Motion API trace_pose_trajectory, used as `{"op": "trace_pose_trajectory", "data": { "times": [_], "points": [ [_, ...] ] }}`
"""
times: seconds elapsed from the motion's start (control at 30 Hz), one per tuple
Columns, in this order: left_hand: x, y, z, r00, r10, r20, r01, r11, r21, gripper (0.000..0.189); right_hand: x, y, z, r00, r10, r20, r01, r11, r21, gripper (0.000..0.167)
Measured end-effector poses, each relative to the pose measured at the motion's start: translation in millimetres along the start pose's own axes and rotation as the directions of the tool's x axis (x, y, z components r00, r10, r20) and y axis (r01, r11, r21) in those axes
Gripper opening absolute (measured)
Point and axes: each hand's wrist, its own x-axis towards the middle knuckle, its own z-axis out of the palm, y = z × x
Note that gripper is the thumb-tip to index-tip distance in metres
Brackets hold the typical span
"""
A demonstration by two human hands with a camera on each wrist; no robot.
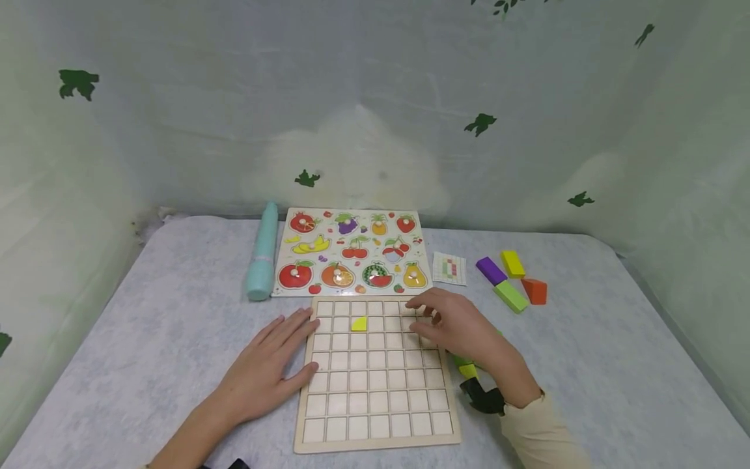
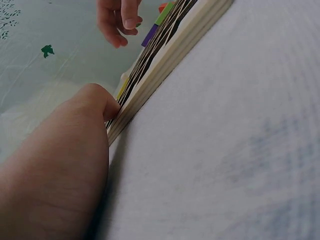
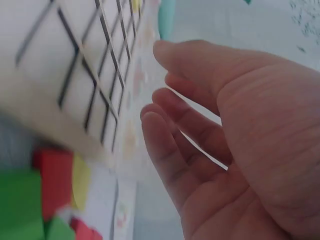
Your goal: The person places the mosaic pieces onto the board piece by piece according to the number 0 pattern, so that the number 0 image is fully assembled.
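Note:
A wooden grid board (image 1: 377, 443) with square cells lies in front of me. One small yellow piece (image 1: 359, 324) with a rounded corner sits in a cell of its second row from the top. My left hand (image 1: 266, 368) rests along the board's left edge, fingers extended and the thumb at the rim. Above the upper right part of the board hovers my right hand (image 1: 457, 322), fingers loosely bent and parted from the thumb. In the right wrist view nothing is between the fingers of the right hand (image 3: 215, 135).
Beyond the board lies a fruit picture puzzle (image 1: 351, 260), with a rolled teal item (image 1: 263, 254) at its left and a small pattern card (image 1: 449, 269) at its right. Purple (image 1: 491, 271), yellow (image 1: 513, 264), green (image 1: 511, 297) and orange (image 1: 534, 291) blocks lie farther right. Partly hidden green and yellow pieces (image 1: 467, 371) lie beside the board.

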Motion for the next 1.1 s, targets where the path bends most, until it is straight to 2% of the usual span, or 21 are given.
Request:
{"op": "trace_pose_trajectory", "data": {
  "times": [0.4,0.7,0.93,1.1],
  "points": [
    [-0.8,-0.1,1.9,1.000,0.021,-0.013,-0.021,1.000,0.024,0.080,-9.5,46,-28,0.994,0.103,-0.018,-0.103,0.994,0.021,0.036],
    [-0.3,0.6,1.4,1.000,-0.001,0.006,0.001,1.000,0.005,0.078,-11.7,75,-34,0.986,0.164,-0.003,-0.164,0.986,0.006,0.034],
    [-0.4,1.0,1.3,1.000,0.008,0.001,-0.008,1.000,0.001,0.075,-13.0,85,-33,0.985,0.174,0.025,-0.174,0.985,-0.002,0.029],
    [-0.4,0.3,1.7,1.000,0.016,-0.015,-0.015,1.000,0.013,0.074,-13.8,87,-33,0.983,0.184,0.010,-0.184,0.983,-0.026,0.025]
  ]
}}
